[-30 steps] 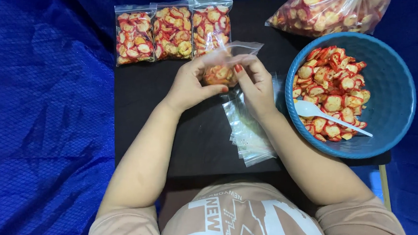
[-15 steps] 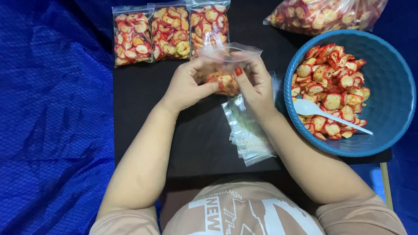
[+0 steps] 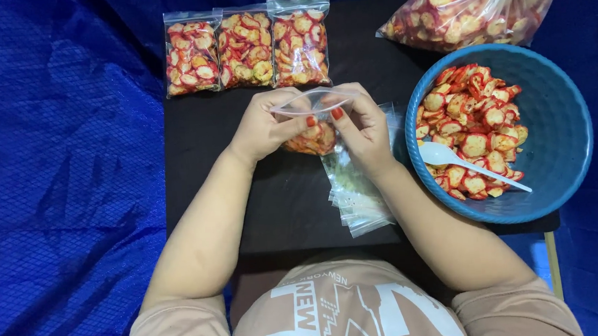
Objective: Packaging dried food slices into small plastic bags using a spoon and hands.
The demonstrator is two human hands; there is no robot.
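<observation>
Both hands hold a small clear zip bag (image 3: 313,135) of red and yellow snack slices over the black table (image 3: 206,185). My left hand (image 3: 263,126) pinches the bag's top edge from the left. My right hand (image 3: 359,128) pinches the same edge from the right, fingertips nearly touching. The slices sit in the bag's lower part, partly hidden behind my fingers.
Three filled zip bags (image 3: 247,48) lie in a row at the table's far edge. A blue bowl (image 3: 559,130) of slices with a white plastic spoon (image 3: 470,167) stands at right. A big clear bag of slices (image 3: 470,9) lies beyond it. Empty bags (image 3: 357,192) are stacked under my right wrist.
The bag has turned so its top edge now lies level between both hands, and my fingertips have come together along that edge.
</observation>
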